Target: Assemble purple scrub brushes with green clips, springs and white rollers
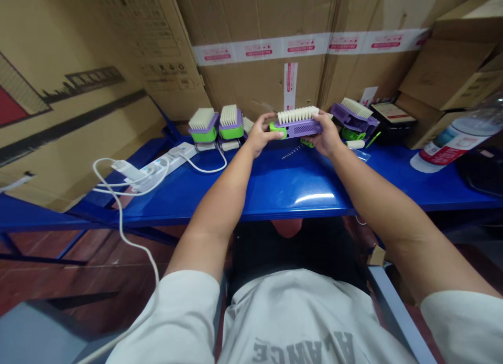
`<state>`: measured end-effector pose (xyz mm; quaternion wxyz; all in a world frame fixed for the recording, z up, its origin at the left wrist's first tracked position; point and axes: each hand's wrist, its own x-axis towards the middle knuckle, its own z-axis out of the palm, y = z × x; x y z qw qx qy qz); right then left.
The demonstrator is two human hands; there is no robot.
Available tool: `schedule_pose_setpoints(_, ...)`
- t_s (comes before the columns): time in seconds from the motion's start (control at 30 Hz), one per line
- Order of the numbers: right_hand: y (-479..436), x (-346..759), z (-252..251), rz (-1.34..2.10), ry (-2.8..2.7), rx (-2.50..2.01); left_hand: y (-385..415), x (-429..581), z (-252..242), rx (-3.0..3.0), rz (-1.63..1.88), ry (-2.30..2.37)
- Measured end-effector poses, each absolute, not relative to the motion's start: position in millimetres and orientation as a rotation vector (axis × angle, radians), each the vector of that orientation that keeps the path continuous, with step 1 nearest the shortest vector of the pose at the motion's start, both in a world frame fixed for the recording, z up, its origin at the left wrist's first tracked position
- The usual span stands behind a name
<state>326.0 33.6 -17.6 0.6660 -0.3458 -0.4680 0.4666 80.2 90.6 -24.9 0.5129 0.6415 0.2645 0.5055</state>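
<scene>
Both hands hold a purple and green brush (301, 128) above the blue table, its cream bristles facing up. My left hand (260, 135) grips the green end with thumb and fingers. At the other end, my right hand (327, 135) is closed around the purple body. Left of my hands stand two similar brushes, one brush (203, 125) beside another brush (231, 122), bristles up. A further purple brush (353, 115) rests at the right, tilted, with green parts and a white roller-like piece under it. A small dark coil or chain (291, 153) lies below the held brush.
A white power strip (157, 167) with plugs and a white cable (121, 222) occupies the left side. Large cardboard boxes (259, 18) wall off the back. A plastic bottle (448, 144) and a black box (393, 120) stand at the right. The blue table (275, 188) has a near edge close to me.
</scene>
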Motion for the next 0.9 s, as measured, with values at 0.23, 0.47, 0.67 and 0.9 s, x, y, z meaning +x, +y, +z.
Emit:
schedule_pose_setpoints(0.23,39.1,333.3,-20.6,1.062,-1.082,-0.772,92.2,79.7,-26.4,1.561,1.212,0.647)
schedule_pose_setpoints(0.47,37.3,331.2,-20.3,1.044,-1.086,-0.77,89.9,78.7,-25.0,1.578,1.203,0.656)
schedule_pose_setpoints(0.67,35.1,330.8,-18.5,1.066,-1.083,-0.782,88.1,79.7,-23.3,1.544,1.215,0.639)
schedule_pose_setpoints(0.9,38.0,333.9,-21.4,1.061,-1.107,-0.783,87.4,79.4,-23.3,1.521,1.205,0.654)
